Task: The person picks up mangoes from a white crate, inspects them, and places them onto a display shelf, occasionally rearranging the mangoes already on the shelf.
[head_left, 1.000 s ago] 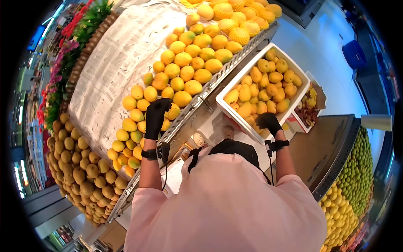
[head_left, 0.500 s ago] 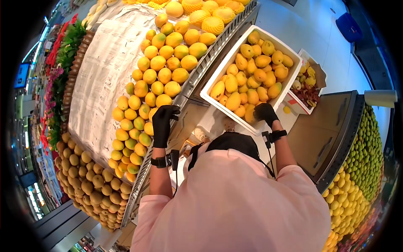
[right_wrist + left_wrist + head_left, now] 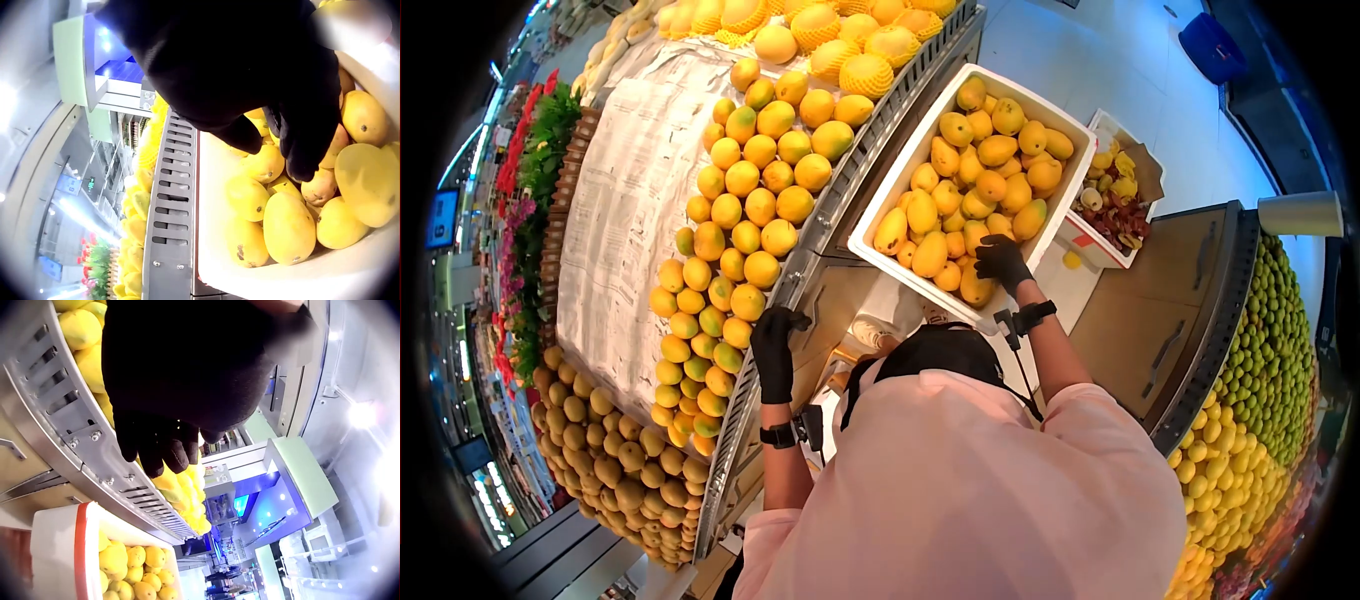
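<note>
Both hands wear black gloves. My left hand [image 3: 776,350] is at the metal rail [image 3: 798,268] of the display stand, beside rows of yellow-green mangoes [image 3: 745,237]. Its fingers bend loosely and nothing shows in them. My right hand [image 3: 1003,262] is over the near right part of a white foam box [image 3: 868,247] full of yellow mangoes [image 3: 940,160]. In the right wrist view, thumb and fingers [image 3: 306,140] point down among the mangoes with a gap between them, fingertips right at the fruit. The palm side is hidden.
Netted yellow fruit [image 3: 865,73] lies at the far end of the stand, brown round fruit [image 3: 625,455] at its near left. A smaller box with scraps [image 3: 1115,190] stands right of the foam box. Cabinets [image 3: 1150,310] and piled green fruit [image 3: 1265,360] lie further right.
My left hand has drawn back from the displayed mangoes to the rail, its fingers loosely bent. The right hand stays at the foam box, now reaching further in over its mangoes. The head view has shifted.
</note>
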